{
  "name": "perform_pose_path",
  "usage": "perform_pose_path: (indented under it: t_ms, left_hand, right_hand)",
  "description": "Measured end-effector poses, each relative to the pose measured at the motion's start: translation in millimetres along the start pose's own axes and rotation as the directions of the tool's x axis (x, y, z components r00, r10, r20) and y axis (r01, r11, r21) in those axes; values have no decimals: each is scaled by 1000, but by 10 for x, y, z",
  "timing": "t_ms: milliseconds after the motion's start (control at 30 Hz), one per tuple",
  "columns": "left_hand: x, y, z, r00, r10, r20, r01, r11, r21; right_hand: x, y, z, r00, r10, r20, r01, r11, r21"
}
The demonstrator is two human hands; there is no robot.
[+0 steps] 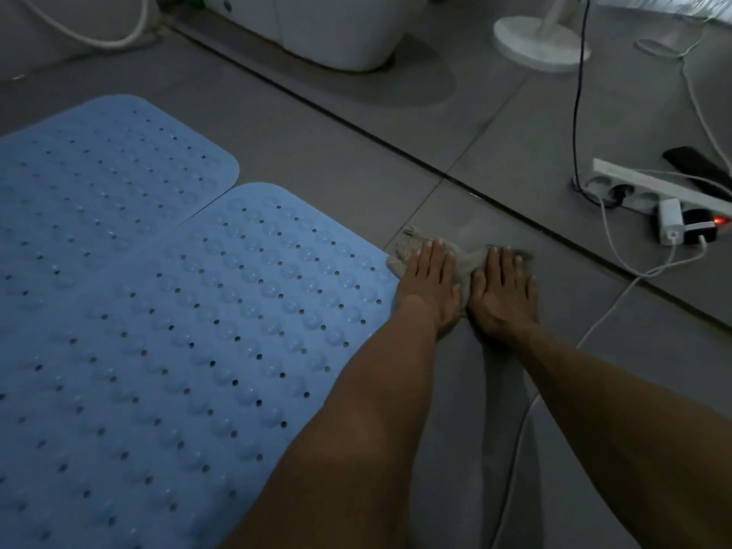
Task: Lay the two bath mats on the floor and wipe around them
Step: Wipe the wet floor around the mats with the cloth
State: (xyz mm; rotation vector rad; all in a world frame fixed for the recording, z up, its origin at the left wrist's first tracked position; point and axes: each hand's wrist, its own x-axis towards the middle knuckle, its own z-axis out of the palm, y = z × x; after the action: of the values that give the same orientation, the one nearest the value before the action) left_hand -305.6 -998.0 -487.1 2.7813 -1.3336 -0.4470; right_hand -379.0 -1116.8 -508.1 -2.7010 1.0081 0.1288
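Both mats down: far mat (99, 160) and near mat (190, 330) flat on floor (336, 160), edges touching. I judge laying done, wiping in hand. Left hand (429, 289) and right hand (503, 293) flat, fingers straight, pressing cloth (467, 263) on tile just beside near mat's corner. I'd keep palms low, pressure even, follow mat edge without lifting it. White cable (610, 311) near right wrist, power strip (653, 192) beyond; I'd steer cloth clear of both.
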Motion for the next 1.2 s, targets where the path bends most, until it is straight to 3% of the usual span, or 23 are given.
perform_pose_path:
  t_ms: [233,533,767,833,967,1067,1200]
  left_hand:
    - [-680,236,141,1000,-3,12,3,1000,30]
    - [-1747,139,369,995,-28,92,17,993,115]
    - [-2407,-63,415,988,49,150,-76,981,180]
    - [-2579,-146,446,990,89,110,-110,974,198]
    - [-2802,-339,465,975,221,38,-222,934,280]
    - [-2837,-509,452,961,275,-40,-260,941,215]
    - [-2696,-737,189,975,183,124,-189,981,35]
  right_hand:
    - [-573,291,171,997,-44,58,43,999,16]
    - [-1561,-51,290,991,-71,117,67,997,38]
    - [-2263,-321,336,986,-75,151,69,997,46]
    - [-2452,-374,367,989,-83,121,79,996,37]
    - [-2754,-515,402,985,-133,-107,135,991,13]
    - [-2830,-644,441,957,-212,-200,222,975,31]
    - [-2767,-902,370,960,-275,-56,280,954,108]
